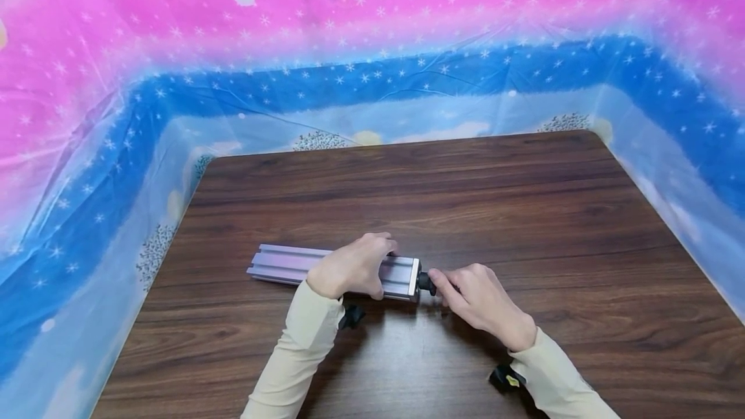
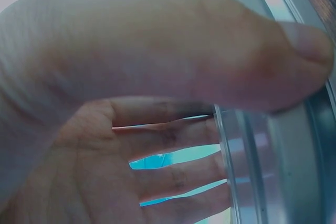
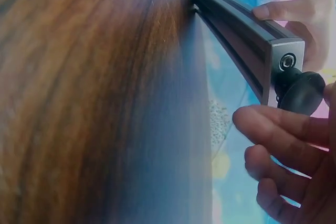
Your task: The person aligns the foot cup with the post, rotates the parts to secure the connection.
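Observation:
A silver aluminium profile [image 1: 288, 262] with slots along its sides lies on the table, its right end closed by a metal end plate [image 3: 271, 69]. Across its right half my left hand [image 1: 352, 271] grips it, thumb on the near side and fingers on the far side. A black levelling foot [image 3: 303, 94] with a round disc sticks out of the end plate, beside a small round socket-like hole. My right hand [image 1: 480, 296] pinches this foot by its disc between thumb and index finger. The right wrist view shows its other fingers loosely bent below the disc.
A brown wood-grain table [image 1: 407, 193] carries the work. Around its far and side edges hangs a pink and blue patterned cloth [image 1: 372, 83]. Black wrist devices [image 1: 505, 378] sit under both cream sleeves [image 1: 550, 367].

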A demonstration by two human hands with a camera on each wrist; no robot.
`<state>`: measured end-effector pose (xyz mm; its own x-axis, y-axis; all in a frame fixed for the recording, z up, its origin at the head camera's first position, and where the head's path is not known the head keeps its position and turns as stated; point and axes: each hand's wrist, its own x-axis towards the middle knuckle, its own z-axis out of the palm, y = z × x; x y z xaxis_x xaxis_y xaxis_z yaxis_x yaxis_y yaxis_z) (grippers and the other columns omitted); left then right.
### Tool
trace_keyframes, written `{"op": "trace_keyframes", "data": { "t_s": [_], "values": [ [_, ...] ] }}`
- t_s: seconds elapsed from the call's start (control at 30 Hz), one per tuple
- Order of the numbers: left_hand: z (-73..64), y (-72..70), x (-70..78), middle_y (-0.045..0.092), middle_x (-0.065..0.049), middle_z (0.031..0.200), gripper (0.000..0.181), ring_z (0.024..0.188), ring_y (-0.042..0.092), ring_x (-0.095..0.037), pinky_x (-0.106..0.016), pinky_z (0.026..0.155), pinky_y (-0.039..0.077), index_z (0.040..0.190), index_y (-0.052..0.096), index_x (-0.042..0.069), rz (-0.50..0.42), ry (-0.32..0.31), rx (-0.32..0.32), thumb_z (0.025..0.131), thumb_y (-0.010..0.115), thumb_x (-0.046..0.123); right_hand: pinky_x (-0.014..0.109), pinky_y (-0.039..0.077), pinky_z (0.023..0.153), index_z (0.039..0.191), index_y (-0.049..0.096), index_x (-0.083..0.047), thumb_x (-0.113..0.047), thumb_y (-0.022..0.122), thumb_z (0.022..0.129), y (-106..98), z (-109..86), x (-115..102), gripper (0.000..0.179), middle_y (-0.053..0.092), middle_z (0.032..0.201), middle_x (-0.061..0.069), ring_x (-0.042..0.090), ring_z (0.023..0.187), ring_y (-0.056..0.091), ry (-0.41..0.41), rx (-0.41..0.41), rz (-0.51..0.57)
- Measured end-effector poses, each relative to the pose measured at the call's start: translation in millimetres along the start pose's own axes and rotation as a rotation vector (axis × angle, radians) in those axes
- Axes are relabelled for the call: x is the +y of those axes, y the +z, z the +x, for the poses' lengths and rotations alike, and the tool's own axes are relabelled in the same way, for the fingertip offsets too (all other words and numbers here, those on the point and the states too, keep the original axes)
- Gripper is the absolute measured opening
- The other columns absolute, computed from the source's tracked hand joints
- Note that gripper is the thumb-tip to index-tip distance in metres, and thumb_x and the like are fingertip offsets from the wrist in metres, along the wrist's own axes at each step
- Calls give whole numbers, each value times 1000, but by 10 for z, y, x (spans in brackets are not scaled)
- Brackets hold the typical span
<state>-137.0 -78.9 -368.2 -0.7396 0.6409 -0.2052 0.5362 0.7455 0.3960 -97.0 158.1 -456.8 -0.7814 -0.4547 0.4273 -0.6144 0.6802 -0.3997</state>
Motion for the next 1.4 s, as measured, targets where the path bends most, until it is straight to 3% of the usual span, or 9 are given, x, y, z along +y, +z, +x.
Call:
{"op": "trace_keyframes", "data": {
  "t_s": [0.07, 0.17, 0.27, 0.33, 0.5, 0.73, 0.9, 1.13, 1.4],
  "values": [
    [2, 4, -8, 65, -7, 112, 62, 92, 56, -17, -31, 83, 51, 119, 67, -1, -1, -1, -2, 60, 87, -1, 20, 42, 50, 66, 62, -24, -27, 58, 101, -19, -13, 1, 35, 49, 54, -21, -6, 50, 46, 7, 1, -1],
    [3, 2, -14, 65, -7, 115, 64, 94, 56, -17, -31, 84, 51, 121, 66, -1, 1, -6, -9, 61, 87, 0, 21, 47, 55, 89, 69, -17, -34, 69, 95, -50, -35, 19, 18, 62, 72, -13, 0, 59, 54, -42, 21, 30],
    [3, -7, -16, 65, -8, 117, 65, 96, 57, -18, -32, 86, 52, 122, 66, -1, -1, -17, -12, 61, 87, 1, 26, 56, 71, 123, 65, -7, -34, 81, 85, -71, -56, 46, 49, 71, 105, 0, 9, 82, 66, -140, 46, 71],
    [5, -10, -18, 65, -8, 117, 65, 96, 57, -18, -32, 86, 52, 122, 66, -1, -1, -22, -11, 61, 87, 1, 31, 58, 77, 132, 60, -3, -28, 85, 81, -73, -60, 57, 62, 69, 117, 5, 16, 91, 67, -207, 57, 82],
    [8, -9, -19, 65, -8, 114, 64, 93, 57, -18, -32, 84, 52, 121, 66, -1, -4, -21, -8, 61, 87, 0, 28, 57, 75, 128, 63, -3, -17, 84, 80, -49, -54, 68, 54, 70, 113, 5, 15, 86, 67, -281, 97, 56],
    [19, -11, -19, 65, -7, 107, 62, 91, 57, -18, -33, 83, 52, 118, 66, -2, -8, -22, -8, 60, 88, 0, 21, 51, 61, 121, 68, -2, -26, 81, 85, -71, -17, 71, 46, 71, 88, 3, 9, 70, 61, -291, 130, 71],
    [26, -16, -21, 65, -7, 103, 59, 88, 57, -18, -33, 81, 52, 114, 67, -2, -4, -7, 12, 59, 88, 0, 14, 42, 54, 119, 69, -4, -24, 81, 84, -91, 2, 50, 43, 64, 78, -1, 6, 62, 54, -241, 110, 67],
    [29, -4, -22, 64, -7, 103, 57, 88, 56, -18, -33, 81, 52, 114, 67, -2, 0, 2, 18, 61, 89, 1, 15, 39, 53, 114, 70, -5, -26, 78, 86, -88, 5, 2, 36, 61, 75, -3, 2, 60, 48, -145, 66, 38],
    [10, -1, -26, 64, -8, 101, 58, 86, 57, -18, -33, 79, 53, 111, 67, -3, -3, 33, 55, 59, 91, 3, 16, 44, 55, 111, 70, -6, -23, 71, 94, -94, 40, -61, 24, 62, 79, -9, -3, 63, 50, -2, -19, 189]
  ]
}}
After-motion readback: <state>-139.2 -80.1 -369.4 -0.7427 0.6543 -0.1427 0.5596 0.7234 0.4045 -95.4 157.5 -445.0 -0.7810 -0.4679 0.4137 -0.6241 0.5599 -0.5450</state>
